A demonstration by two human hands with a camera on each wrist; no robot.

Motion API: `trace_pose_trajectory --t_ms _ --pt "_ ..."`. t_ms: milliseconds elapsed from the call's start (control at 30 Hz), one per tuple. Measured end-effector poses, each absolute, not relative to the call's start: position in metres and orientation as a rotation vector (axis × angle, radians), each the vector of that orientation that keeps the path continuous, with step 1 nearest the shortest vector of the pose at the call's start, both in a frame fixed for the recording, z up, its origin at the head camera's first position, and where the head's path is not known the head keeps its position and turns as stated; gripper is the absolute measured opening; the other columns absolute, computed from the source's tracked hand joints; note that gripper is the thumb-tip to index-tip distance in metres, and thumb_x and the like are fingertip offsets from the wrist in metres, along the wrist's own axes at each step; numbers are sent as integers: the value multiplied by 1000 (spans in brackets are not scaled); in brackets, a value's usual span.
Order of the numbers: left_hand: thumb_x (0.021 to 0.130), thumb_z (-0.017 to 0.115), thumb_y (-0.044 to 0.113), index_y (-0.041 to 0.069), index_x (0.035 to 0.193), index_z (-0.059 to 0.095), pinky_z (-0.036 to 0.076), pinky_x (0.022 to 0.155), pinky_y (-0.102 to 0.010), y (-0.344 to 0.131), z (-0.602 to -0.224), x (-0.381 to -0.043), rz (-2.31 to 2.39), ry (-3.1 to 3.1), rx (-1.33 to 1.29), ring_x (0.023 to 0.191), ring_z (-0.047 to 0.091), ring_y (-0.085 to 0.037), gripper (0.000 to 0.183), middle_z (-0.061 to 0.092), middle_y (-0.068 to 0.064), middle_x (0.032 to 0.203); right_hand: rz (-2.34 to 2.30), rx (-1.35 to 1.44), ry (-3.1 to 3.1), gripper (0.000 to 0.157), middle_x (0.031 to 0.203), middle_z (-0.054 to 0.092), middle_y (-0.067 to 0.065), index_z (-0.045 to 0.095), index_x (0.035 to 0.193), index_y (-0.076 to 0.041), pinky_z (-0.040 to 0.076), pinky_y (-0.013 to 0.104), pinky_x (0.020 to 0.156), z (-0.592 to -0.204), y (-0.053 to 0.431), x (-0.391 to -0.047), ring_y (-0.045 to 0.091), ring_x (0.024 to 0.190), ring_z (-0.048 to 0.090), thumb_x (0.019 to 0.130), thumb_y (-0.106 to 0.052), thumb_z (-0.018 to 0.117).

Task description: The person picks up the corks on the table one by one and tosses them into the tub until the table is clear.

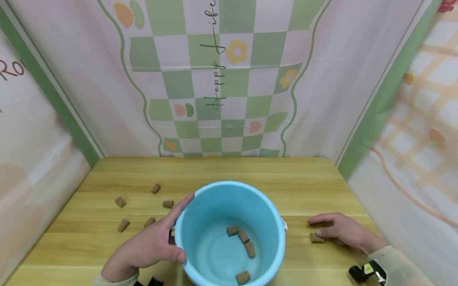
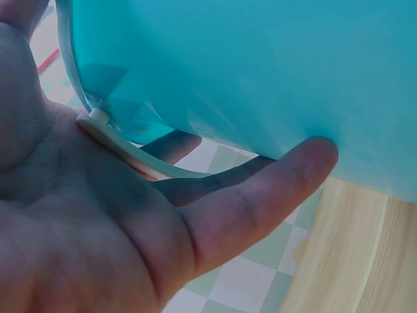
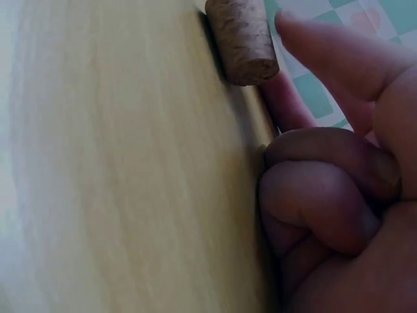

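Note:
A light blue bucket stands on the table, with several brown corks on its floor. My left hand rests against the bucket's left side, thumb and index finger spread along the rim. In the left wrist view its fingers lie nearly straight on the outer wall, by the white handle. My right hand is low on the table right of the bucket, beside a single cork. Its thumb and index finger are parted around that cork; the other fingers are curled against the tabletop.
Left of the bucket several loose corks lie scattered on the wooden table, one partly hidden behind my left hand. Printed curtains stand along the back and both sides. The bucket's right handle joint faces my right hand.

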State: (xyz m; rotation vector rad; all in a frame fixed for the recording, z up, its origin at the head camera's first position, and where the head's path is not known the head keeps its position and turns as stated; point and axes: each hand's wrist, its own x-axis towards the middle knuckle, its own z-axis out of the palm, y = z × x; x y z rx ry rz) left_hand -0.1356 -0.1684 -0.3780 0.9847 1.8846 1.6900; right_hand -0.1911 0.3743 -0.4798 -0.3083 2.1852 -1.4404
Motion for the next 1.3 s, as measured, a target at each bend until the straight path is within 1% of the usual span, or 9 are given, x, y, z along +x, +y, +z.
trace_pose_trajectory --t_ms 100,233,400,567,633,767,933,1133,1300 --pt "83 73 18 29 150 -2 45 88 -43 -168 -378 -136 1693 1878 979 122 38 -40 101 19 -14 149 -1400 -408 2210 45 126 52 21 56 127 -2 49 26 55 -481 375 -189 11 66 57 85 -12 68" --pt "83 73 18 29 150 -2 46 87 -43 -169 -378 -136 1692 1881 978 122 37 -43 101 18 -14 149 -1350 -562 2234 39 123 54 19 61 120 -4 49 31 78 -483 375 -187 20 98 57 82 -9 70" --pt "83 73 18 29 150 -2 45 88 -43 -168 -378 -135 1689 1885 987 122 37 -41 101 18 -13 149 -1357 -587 2235 30 109 62 15 64 113 -3 51 30 66 -484 373 -187 18 86 59 84 -7 68" --pt "83 72 18 29 150 -2 46 87 -43 -168 -378 -135 1692 1879 987 122 40 -35 101 18 -14 149 -1402 -411 2234 32 108 64 14 63 117 -2 43 24 41 -484 373 -187 7 53 49 88 -13 66" --pt "83 73 19 29 150 -2 46 87 -43 -168 -379 -135 1693 1882 989 122 40 -34 101 18 -14 149 -1406 -368 2259 35 112 63 14 61 120 -3 42 25 39 -484 375 -187 8 50 48 88 -16 65" --pt "83 73 18 28 151 -2 47 86 -43 -168 -379 -134 1703 1877 997 122 40 -36 102 18 -15 149 -1387 -396 2333 41 121 58 15 59 123 -5 50 28 53 -484 379 -188 13 75 59 86 -16 69" --pt "83 73 15 26 151 -2 47 85 -43 -168 -378 -134 1718 1859 993 121 41 -37 102 19 -16 149 -1310 -486 2413 38 119 59 13 61 121 -7 48 24 76 -481 384 -189 13 101 55 85 -17 69" --pt "83 73 16 28 151 -1 47 85 -42 -168 -378 -134 1714 1863 988 121 41 -37 102 19 -16 148 -1274 -370 2438 31 113 63 9 65 116 -13 46 29 45 -483 384 -190 8 53 50 88 -25 66" --pt "83 73 16 28 151 -1 47 86 -42 -168 -378 -134 1707 1872 991 121 40 -37 102 18 -15 149 -1317 -309 2414 30 113 62 11 65 116 -12 43 30 39 -484 385 -190 9 48 46 88 -25 65"
